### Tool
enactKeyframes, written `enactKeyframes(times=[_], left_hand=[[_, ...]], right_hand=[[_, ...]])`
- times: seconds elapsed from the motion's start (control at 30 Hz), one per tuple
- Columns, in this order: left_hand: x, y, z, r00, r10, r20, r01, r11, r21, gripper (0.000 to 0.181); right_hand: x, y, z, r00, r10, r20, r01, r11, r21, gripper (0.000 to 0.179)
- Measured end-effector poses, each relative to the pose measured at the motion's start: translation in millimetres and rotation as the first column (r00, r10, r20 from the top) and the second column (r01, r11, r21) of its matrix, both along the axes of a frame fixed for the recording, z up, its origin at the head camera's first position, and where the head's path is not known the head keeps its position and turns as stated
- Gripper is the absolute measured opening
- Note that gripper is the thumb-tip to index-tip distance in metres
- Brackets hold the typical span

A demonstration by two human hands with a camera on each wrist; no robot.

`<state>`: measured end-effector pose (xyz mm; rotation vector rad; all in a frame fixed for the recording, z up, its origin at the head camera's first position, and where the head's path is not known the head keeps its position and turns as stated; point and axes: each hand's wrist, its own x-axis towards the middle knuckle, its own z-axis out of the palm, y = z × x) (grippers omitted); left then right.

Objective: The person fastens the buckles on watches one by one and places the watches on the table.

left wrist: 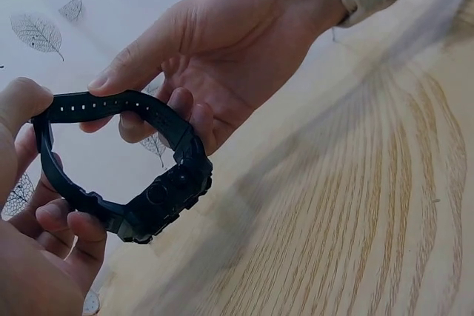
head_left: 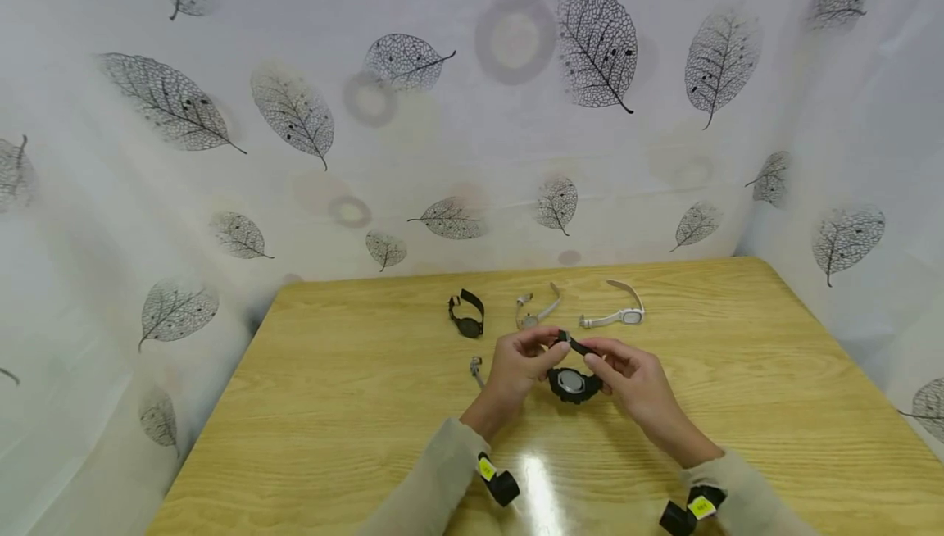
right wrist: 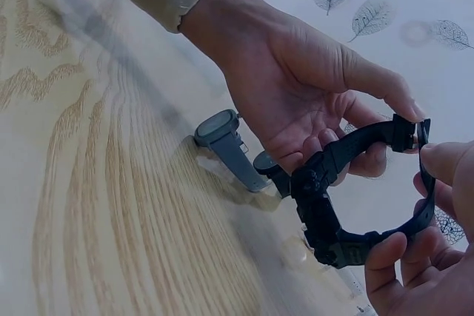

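Observation:
Both hands hold up a black wristwatch [head_left: 571, 384] over the table, its strap bent into a loop. With thumb and fingers my left hand [head_left: 516, 372] pinches the strap beside the buckle [right wrist: 412, 140]. My right hand [head_left: 637, 380] pinches the strap from the other side, thumb on top and fingers curled round the lower part. A row of holes shows along the strap [left wrist: 111, 103] in the left wrist view. The two strap ends come together between the thumbs; whether the buckle is fastened I cannot tell. The round dial faces up toward the head camera.
On the wooden table [head_left: 332, 405] lie a black watch [head_left: 469, 325], a pale-strapped watch [head_left: 542, 312] and a white watch [head_left: 627, 316], in a row beyond the hands. A grey watch [right wrist: 226, 142] lies beside the left hand. Leaf-print sheeting [head_left: 457, 134] surrounds the table.

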<state>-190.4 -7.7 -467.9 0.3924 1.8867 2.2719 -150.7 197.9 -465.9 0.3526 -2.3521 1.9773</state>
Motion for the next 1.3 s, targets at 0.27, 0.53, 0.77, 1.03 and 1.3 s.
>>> enactKeyframes(times=[0.27, 0.53, 0.77, 1.03, 1.3], left_hand=[[2.2, 0.7, 1.9, 0.998, 0.059, 0.033, -0.059, 0.998, -0.003, 0.027], [1.2, -1.8, 2.5, 0.998, 0.056, 0.035, -0.057, 0.997, 0.046, 0.026], [1.4, -3.0, 0.0, 1.0, 0.004, 0.018, -0.005, 0.999, 0.05, 0.027], [0.7, -4.3, 0.5, 1.0, 0.004, 0.006, -0.004, 1.0, 0.031, 0.027], [1.2, -6.5, -1.5, 1.0, -0.011, -0.016, 0.011, 1.0, -0.007, 0.024]], right_hand=[[0.3, -1.1, -2.1, 1.0, 0.019, 0.011, -0.019, 0.999, -0.037, 0.032], [3.0, 2.6, -5.8, 0.999, 0.022, 0.044, -0.019, 0.997, -0.069, 0.033], [3.2, -0.3, -4.5, 0.998, 0.003, 0.063, 0.002, 0.996, -0.089, 0.034], [3.2, -5.7, -6.3, 0.997, 0.011, 0.071, -0.005, 0.997, -0.083, 0.036], [4.2, -7.7, -8.8, 0.997, -0.024, 0.072, 0.027, 0.999, -0.045, 0.036]])
